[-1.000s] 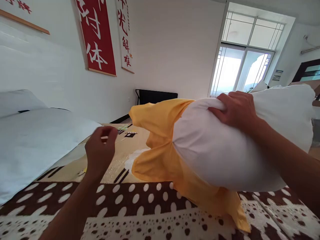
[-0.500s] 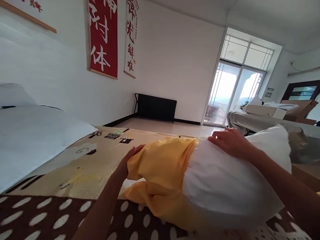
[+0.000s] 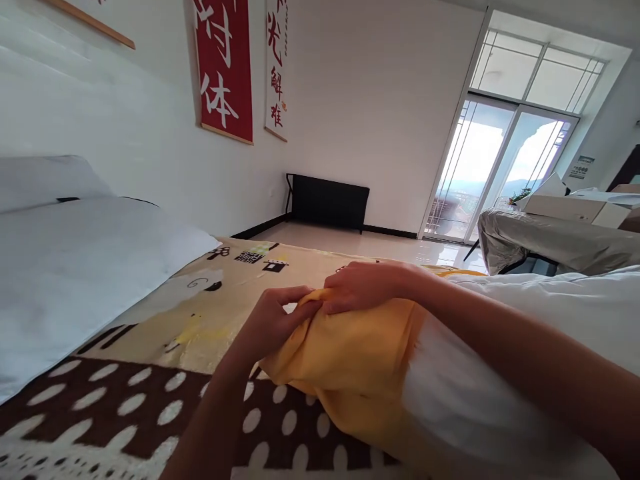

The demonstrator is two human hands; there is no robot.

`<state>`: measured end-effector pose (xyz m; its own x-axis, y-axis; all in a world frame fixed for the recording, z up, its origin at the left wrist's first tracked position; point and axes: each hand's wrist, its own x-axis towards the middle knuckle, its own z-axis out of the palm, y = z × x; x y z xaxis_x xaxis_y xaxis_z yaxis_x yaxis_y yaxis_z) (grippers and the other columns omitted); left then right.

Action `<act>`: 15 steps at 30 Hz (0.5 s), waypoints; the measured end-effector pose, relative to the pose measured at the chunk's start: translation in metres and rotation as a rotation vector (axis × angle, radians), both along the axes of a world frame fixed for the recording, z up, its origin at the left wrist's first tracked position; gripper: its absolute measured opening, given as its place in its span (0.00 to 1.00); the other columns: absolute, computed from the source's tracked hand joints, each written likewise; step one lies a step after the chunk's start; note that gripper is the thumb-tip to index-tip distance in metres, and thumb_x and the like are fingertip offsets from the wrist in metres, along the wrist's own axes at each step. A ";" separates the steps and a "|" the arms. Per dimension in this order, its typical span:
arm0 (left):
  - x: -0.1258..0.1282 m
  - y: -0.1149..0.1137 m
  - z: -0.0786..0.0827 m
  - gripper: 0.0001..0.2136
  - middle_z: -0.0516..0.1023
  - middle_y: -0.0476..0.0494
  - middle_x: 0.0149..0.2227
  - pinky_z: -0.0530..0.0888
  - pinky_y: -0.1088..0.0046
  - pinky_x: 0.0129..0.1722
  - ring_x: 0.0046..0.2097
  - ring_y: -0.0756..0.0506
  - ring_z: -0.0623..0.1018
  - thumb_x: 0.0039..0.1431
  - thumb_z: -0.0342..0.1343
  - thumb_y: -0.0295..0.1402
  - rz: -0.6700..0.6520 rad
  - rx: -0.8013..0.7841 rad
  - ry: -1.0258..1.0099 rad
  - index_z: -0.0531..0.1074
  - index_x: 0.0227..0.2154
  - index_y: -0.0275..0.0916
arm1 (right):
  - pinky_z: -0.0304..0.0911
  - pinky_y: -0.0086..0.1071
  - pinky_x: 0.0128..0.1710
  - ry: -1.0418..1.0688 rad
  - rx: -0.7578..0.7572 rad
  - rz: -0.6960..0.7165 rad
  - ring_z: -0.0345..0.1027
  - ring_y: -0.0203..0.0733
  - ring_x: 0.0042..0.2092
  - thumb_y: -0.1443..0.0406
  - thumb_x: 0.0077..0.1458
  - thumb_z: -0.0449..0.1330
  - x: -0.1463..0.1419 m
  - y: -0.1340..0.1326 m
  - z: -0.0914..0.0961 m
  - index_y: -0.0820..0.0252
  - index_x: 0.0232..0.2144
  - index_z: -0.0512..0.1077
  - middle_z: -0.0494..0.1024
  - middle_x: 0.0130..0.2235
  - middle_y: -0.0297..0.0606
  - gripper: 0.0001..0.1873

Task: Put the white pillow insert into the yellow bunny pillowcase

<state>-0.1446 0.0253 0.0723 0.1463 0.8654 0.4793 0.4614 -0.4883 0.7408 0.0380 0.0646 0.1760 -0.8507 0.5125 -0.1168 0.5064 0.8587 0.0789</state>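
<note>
A yellow pillowcase (image 3: 355,350) covers the left end of a white pillow (image 3: 460,393), which bulges out bare to the right, partly under my right forearm. My left hand (image 3: 280,317) pinches the pillowcase's left edge between thumb and fingers. Right beside it, my right hand (image 3: 367,285) grips the top of the same edge, its fingers closed on the yellow cloth. The two hands almost touch. Beneath lies a patterned blanket (image 3: 250,287), beige with a sheep figure and a brown band of white spots.
White bedding (image 3: 95,247) lies at the left against the wall, and more white cloth (image 3: 565,300) at the right. A black folded frame (image 3: 330,202) stands by the far wall. Beyond the bed at right is a plastic-wrapped grey piece (image 3: 565,240) bearing a white box (image 3: 575,208).
My right hand has moved left from the white pillow to the pillowcase's edge beside my left hand. My left hand now pinches that edge. The view has shifted right and slightly down.
</note>
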 end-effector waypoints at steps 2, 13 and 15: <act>0.001 -0.007 0.005 0.15 0.72 0.49 0.24 0.65 0.77 0.30 0.30 0.49 0.69 0.53 0.54 0.44 0.072 0.004 0.022 0.74 0.24 0.36 | 0.53 0.31 0.31 0.056 0.017 0.023 0.65 0.40 0.35 0.53 0.59 0.50 0.003 -0.002 -0.009 0.61 0.32 0.72 0.76 0.35 0.42 0.19; -0.033 0.019 -0.031 0.18 0.78 0.46 0.32 0.70 0.74 0.29 0.32 0.46 0.75 0.47 0.59 0.44 -0.196 -0.285 -0.681 0.73 0.40 0.41 | 0.47 0.28 0.31 0.410 0.059 0.024 0.51 0.31 0.27 0.61 0.61 0.49 0.017 -0.001 -0.003 0.60 0.18 0.57 0.60 0.21 0.28 0.19; -0.035 0.024 -0.037 0.18 0.78 0.44 0.34 0.72 0.73 0.33 0.36 0.43 0.75 0.44 0.63 0.38 -0.298 -0.279 -0.481 0.74 0.41 0.40 | 0.45 0.28 0.29 0.494 0.102 -0.006 0.48 0.30 0.26 0.60 0.61 0.49 0.023 -0.001 -0.001 0.60 0.18 0.55 0.57 0.20 0.27 0.20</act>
<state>-0.1798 0.0497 0.0349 0.2245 0.9228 0.3133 -0.0806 -0.3028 0.9496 0.0609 0.0634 0.1753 -0.7891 0.5051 0.3496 0.5091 0.8562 -0.0880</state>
